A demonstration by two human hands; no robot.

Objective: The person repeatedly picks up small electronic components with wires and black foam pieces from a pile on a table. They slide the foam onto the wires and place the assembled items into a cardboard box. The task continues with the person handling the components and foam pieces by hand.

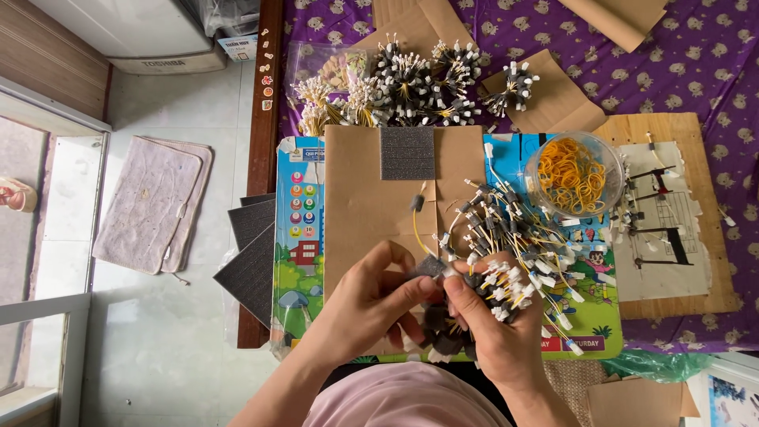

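Lower centre: right hand (494,328) grips a wire bundle (498,289); left hand (371,296) pinches, seemingly, a foam piece (431,266); wrapping needs steady alignment.

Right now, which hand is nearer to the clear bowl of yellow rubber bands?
The right hand. It sits below-left of the bowl of rubber bands, holding a bundle of wires; the left hand is farther left, pinching a small grey foam piece.

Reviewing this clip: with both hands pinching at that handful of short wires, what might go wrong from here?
1. The right hand holds a crowded bundle of yellow wires with white connectors; some may slip out.
2. The left hand pinches a small grey foam piece, which seems easy to drop.
3. The loose wire pile touches the clear bowl of yellow rubber bands; tangling seems possible.
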